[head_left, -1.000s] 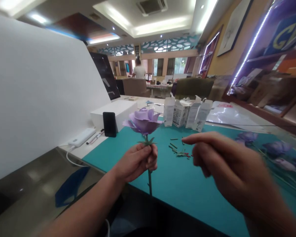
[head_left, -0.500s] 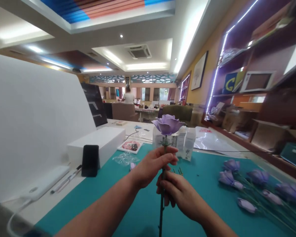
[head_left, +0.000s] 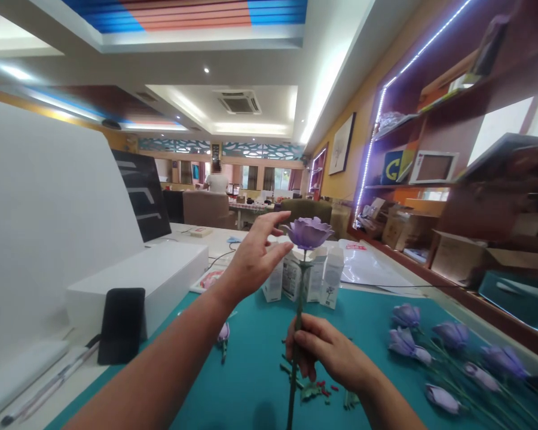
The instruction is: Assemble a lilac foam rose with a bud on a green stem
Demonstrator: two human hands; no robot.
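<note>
Our right hand (head_left: 325, 352) is clamped around the green stem (head_left: 299, 298) of a lavender artificial rose (head_left: 308, 233), held upright above the teal mat (head_left: 246, 400); our open left hand (head_left: 253, 257) hovers just beside the bloom.

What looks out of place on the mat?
Small green and red bits lie scattered on the teal mat below the right hand gripping the rose stem, loose rather than gathered. A small purple bud lies apart from the other flowers.
</note>
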